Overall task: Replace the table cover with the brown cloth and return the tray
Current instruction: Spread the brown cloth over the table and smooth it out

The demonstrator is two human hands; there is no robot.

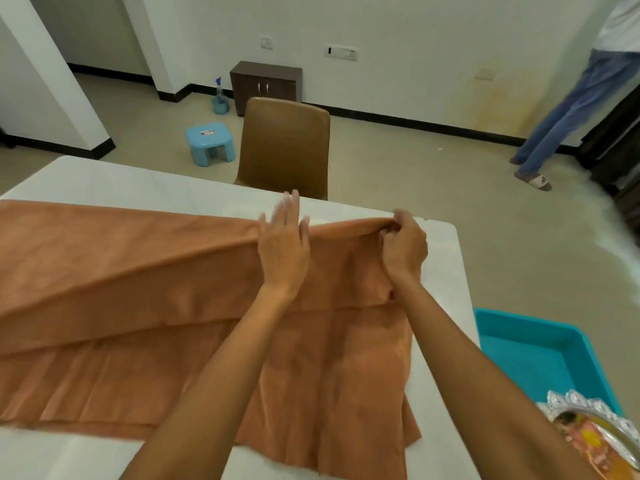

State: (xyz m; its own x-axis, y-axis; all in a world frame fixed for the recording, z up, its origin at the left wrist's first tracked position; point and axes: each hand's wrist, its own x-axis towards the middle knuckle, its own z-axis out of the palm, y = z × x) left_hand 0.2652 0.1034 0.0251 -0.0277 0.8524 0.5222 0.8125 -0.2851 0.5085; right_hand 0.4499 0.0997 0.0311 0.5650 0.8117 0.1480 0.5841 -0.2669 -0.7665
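Note:
The brown cloth [138,282] lies partly folded over the white table [145,181], its layers overlapping and one end hanging toward me. My right hand [403,249] grips a raised fold of the cloth near the far right corner. My left hand [284,245] is just left of it, fingers straight and pointing away, over the same raised edge. The silver tray [588,414] with an ornate rim and a colourful picture shows at the lower right, partly hidden by my right forearm.
A teal plastic bin [540,344] sits by the table's right side. A brown chair [285,147] stands at the far edge. Beyond are a blue stool [209,142], a spray bottle [220,97] and a dark cabinet [265,83]. A person [571,109] stands far right.

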